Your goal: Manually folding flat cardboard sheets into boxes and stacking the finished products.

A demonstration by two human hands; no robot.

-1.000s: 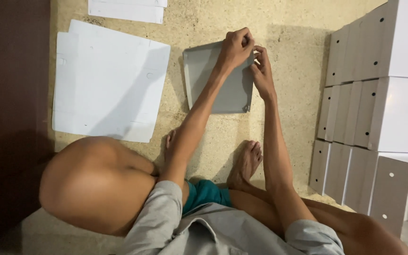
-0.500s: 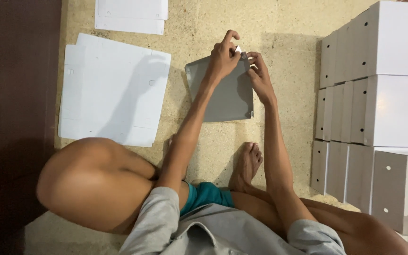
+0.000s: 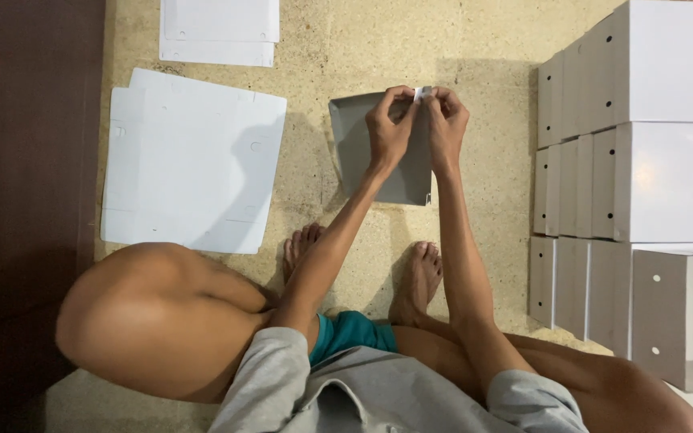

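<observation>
A grey cardboard sheet [image 3: 366, 152], partly folded with raised flaps, lies on the beige floor in front of my feet. My left hand [image 3: 389, 127] and my right hand [image 3: 445, 120] meet at its far right corner. The fingertips of both hands pinch a small white tab of the cardboard there. Both forearms reach forward over the sheet and hide part of it.
A stack of flat white cardboard blanks [image 3: 190, 160] lies at the left, and another stack [image 3: 218, 30] sits at the top. Folded white boxes [image 3: 643, 128] are piled along the right. A dark wooden edge [image 3: 26, 144] runs down the left side.
My hands have shifted together onto the sheet's far right corner and now pinch the tab. The camera view has drifted, so the sheet appears lower and more central.
</observation>
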